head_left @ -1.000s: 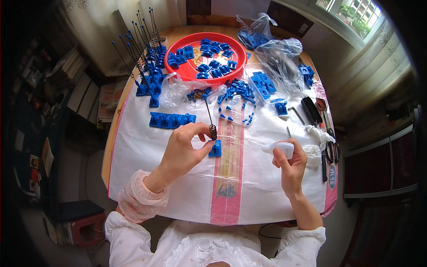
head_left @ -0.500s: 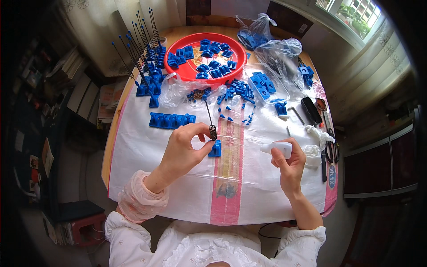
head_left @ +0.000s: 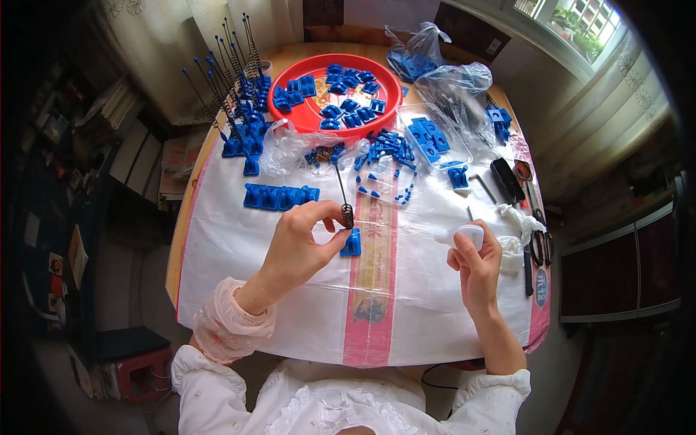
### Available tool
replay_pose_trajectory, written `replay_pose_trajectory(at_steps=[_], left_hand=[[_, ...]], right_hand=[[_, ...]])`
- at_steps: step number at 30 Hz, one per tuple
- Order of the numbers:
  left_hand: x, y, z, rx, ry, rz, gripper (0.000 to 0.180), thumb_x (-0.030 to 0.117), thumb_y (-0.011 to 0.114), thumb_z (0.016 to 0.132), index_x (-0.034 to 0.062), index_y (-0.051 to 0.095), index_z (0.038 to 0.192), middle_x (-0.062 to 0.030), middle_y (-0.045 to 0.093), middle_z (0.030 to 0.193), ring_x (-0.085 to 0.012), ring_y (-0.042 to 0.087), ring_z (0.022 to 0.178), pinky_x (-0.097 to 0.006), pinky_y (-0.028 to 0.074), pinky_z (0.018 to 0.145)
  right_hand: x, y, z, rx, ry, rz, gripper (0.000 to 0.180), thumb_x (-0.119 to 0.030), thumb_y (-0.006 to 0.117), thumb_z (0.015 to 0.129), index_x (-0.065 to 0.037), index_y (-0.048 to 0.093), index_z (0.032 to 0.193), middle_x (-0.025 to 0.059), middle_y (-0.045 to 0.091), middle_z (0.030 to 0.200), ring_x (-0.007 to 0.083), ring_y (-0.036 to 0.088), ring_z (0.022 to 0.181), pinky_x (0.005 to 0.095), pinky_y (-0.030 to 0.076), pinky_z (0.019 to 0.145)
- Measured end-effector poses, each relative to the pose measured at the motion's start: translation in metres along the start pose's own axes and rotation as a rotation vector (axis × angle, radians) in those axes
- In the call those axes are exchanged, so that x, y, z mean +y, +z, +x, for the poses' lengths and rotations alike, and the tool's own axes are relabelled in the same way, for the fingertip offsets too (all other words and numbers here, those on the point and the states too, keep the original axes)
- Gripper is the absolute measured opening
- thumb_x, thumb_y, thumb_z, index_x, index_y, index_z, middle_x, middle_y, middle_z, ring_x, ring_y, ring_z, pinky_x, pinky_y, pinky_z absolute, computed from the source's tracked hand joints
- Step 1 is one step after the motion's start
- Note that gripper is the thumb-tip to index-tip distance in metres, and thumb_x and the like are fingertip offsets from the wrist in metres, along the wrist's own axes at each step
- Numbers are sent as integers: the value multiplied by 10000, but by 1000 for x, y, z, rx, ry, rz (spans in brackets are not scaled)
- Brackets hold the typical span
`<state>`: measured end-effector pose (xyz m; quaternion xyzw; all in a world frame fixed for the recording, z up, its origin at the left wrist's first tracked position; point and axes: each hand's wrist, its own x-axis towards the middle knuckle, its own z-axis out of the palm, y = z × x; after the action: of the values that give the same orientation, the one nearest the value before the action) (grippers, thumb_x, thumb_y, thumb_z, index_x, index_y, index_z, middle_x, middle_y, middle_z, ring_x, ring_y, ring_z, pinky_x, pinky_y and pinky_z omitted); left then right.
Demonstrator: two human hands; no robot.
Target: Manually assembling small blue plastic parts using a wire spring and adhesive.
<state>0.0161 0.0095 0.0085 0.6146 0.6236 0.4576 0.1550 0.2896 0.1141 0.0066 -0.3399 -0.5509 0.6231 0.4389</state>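
Between its thumb and fingers my left hand (head_left: 301, 243) pinches a dark coil spring (head_left: 347, 216) with a thin rod rising from it, tipped by a blue knob (head_left: 334, 159). The spring stands on a small blue plastic base (head_left: 351, 243) on the table, just by the fingertips. To the right, my right hand (head_left: 476, 272) is wrapped round a small white squeeze bottle (head_left: 467, 237), held above the cloth with its nozzle pointing left. A row of joined blue plastic pieces (head_left: 281, 196) lies beyond my left hand.
At the back is a red tray (head_left: 278, 112) of blue parts. Several finished-looking spring rods (head_left: 230, 80) stand at the far left. Small blue pieces (head_left: 388, 147), a clear container (head_left: 459, 156), scissors (head_left: 537, 246), a hex key (head_left: 483, 188) and crumpled tissue (head_left: 511, 254) lie around.
My right hand with the white bottle has shifted slightly to the right and away from the blue base. My left hand stays in place on the spring.
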Motion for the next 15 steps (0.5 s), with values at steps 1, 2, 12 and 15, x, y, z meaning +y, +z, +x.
replay_pose_trajectory(at_steps=[1, 2, 12, 15], left_hand=[[0, 0, 0, -1, -3, -3, 183, 15, 801, 827, 29, 770, 1007, -51, 734, 865, -137, 653, 775, -278, 529, 739], [0, 0, 0, -2, -7, -5, 182, 15, 801, 827, 29, 770, 1007, -50, 734, 864, -137, 653, 774, -278, 528, 739], [3, -1, 0, -1, -10, -4, 201, 17, 803, 820, 34, 770, 1017, -54, 726, 857, -133, 648, 766, -280, 524, 734], [1, 0, 0, 0, 8, -7, 197, 14, 801, 823, 33, 769, 1016, -53, 728, 860, -133, 650, 767, -279, 526, 732]], right_hand=[[1, -3, 2, -2, 42, 40, 174, -168, 692, 991, -102, 575, 880, -35, 526, 712, 36, 376, 558, 229, 305, 526], [3, -6, 4, -4, 85, 80, 182, -174, 685, 993, -113, 565, 870, -41, 513, 706, 37, 361, 558, 230, 297, 526], [12, -30, 25, 159, 334, 595, 201, -259, 668, 996, -122, 557, 900, -11, 412, 692, 99, 369, 649, 259, 311, 563], [14, -29, 26, 181, 359, 634, 202, -261, 674, 989, -122, 555, 903, -4, 420, 706, 102, 378, 656, 257, 319, 565]])
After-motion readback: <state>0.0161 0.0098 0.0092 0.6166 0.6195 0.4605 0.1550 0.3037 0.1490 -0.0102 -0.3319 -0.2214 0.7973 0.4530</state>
